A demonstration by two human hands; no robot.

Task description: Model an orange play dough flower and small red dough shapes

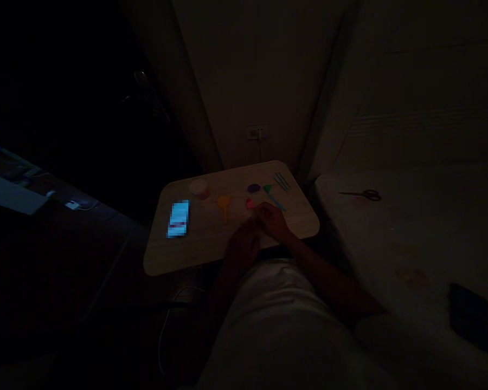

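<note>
In dim light, my left hand point(243, 242) and my right hand point(271, 219) meet over the front edge of a small wooden table point(203, 246). Both hands have their fingers drawn together; what they hold, if anything, is too dark to make out. Just beyond my right fingertips lies a small pink-red piece point(250, 203). Behind it are a purple piece point(254, 188) and a green-topped stick point(275, 199). An orange scoop-like item point(224, 207) sits left of my hands.
A lit phone point(178, 219) and a lidded tub point(199, 188) stand on the table's left part. Thin blue-green sticks point(281, 182) lie at its back right. Scissors point(364, 194) and a dark flat object point(470, 317) rest on a pale surface at right. A socket point(256, 131) is behind.
</note>
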